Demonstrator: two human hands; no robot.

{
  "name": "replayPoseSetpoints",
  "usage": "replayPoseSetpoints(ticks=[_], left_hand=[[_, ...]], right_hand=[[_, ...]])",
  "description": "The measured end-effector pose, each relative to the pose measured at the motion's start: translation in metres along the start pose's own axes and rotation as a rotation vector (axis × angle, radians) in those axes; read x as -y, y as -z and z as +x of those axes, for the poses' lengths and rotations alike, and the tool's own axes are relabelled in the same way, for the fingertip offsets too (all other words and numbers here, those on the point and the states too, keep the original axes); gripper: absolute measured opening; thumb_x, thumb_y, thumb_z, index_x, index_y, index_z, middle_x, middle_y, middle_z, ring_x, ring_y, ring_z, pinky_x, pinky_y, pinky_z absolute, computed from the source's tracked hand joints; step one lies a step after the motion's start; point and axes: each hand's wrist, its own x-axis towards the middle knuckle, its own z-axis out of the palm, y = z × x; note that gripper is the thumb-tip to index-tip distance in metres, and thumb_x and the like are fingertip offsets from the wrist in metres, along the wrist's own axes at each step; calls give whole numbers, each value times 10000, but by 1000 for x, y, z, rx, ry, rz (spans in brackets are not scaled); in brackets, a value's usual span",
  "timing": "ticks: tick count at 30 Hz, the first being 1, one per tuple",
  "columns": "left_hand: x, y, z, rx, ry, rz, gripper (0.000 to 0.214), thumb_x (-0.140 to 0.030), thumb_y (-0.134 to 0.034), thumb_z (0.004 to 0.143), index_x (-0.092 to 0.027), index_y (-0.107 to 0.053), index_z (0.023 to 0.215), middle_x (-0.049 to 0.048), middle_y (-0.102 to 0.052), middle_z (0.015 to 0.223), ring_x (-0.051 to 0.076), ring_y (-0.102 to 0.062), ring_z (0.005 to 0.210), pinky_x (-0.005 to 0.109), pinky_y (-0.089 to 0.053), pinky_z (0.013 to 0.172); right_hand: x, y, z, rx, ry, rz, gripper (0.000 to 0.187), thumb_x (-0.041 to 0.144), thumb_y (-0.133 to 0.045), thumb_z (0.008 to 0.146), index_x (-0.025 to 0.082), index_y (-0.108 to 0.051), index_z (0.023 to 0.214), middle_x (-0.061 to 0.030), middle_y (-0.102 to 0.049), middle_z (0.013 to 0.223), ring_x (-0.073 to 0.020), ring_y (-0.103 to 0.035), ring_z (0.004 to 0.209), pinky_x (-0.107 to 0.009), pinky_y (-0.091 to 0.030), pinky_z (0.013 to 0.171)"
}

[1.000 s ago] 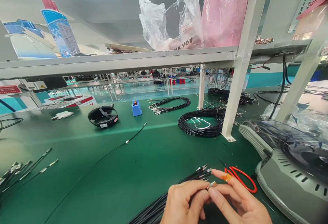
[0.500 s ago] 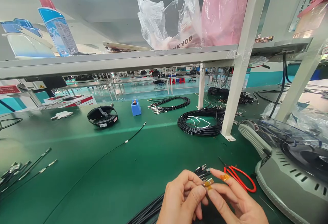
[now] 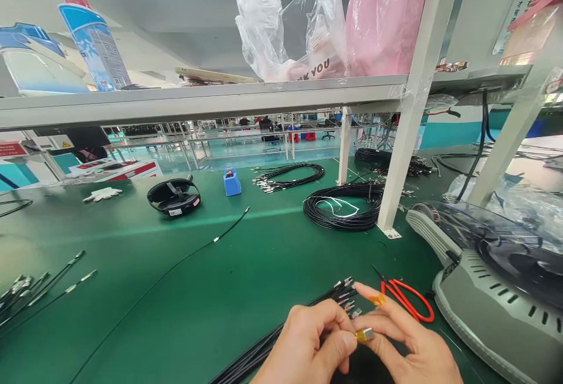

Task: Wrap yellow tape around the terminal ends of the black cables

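My left hand (image 3: 314,340) pinches a thin cable end between thumb and fingertips. From that pinch sticks out a small silver connector (image 3: 368,335) with amber tape around its base. My right hand (image 3: 409,337) has its thumb and bent fingers closed about the connector, while the forefinger is held out straight. A piece of amber tape (image 3: 377,299) clings to this forefinger. Behind and under the hands lies a bundle of black cables (image 3: 264,346) with metal ends. Red-handled scissors (image 3: 407,297) lie just beyond the right hand.
A grey tape dispenser (image 3: 488,296) stands at right beside a white shelf post (image 3: 402,138). Coiled black cables (image 3: 343,223), a blue holder (image 3: 231,183), a black headset (image 3: 173,197) and a white glove (image 3: 102,194) sit farther back. More cable ends (image 3: 26,296) lie at left.
The connector has turned, so its silver tip now points right. My hands have shifted slightly down, and the view has tilted a little.
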Motion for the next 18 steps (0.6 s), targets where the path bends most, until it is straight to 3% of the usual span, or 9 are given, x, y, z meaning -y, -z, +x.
replayPoseSetpoints(ticks=[3,6,8,11,15,18], left_hand=[[-2,-1,-1,-35,-8,50,155,-275,-512,844,-176,-585,750,-16,-583,589,149,-484,541,245,-335,550],[-3,-3,-1,-66,-37,115,171,-286,-494,863,-185,-564,744,-6,-603,601,151,-488,539,244,-328,535],[-2,-4,-2,-84,-85,158,174,-287,-479,877,-191,-542,747,-4,-600,611,148,-481,531,243,-321,525],[0,-5,-2,-105,-151,188,162,-265,-474,894,-198,-516,753,-11,-579,633,141,-465,542,238,-319,529],[4,-6,0,-118,-169,143,163,-261,-497,892,-197,-526,745,-18,-559,633,136,-457,541,232,-320,521],[6,-7,3,-122,-59,63,108,-279,-626,808,-174,-601,801,-3,-576,702,133,-458,554,220,-337,506]], right_hand=[[-5,-1,0,-16,-11,-6,534,434,-540,926,288,-454,1432,23,-731,1129,-117,-705,966,-119,-482,898],[-3,-5,1,-129,-37,66,638,403,-587,905,328,-317,1478,13,-654,1276,-101,-701,960,-108,-496,867],[2,-5,1,-167,-35,127,573,401,-584,907,274,-372,1424,1,-719,1090,-101,-707,860,-112,-519,807],[9,0,1,-124,-32,254,436,429,-515,941,211,-468,1315,14,-706,782,-117,-693,739,-130,-536,730],[10,6,0,-91,-53,307,434,443,-558,916,210,-510,1278,10,-707,802,-121,-690,794,-126,-522,781],[8,4,-2,-95,-81,263,449,470,-610,871,211,-552,1234,6,-723,855,-123,-690,879,-101,-498,794]])
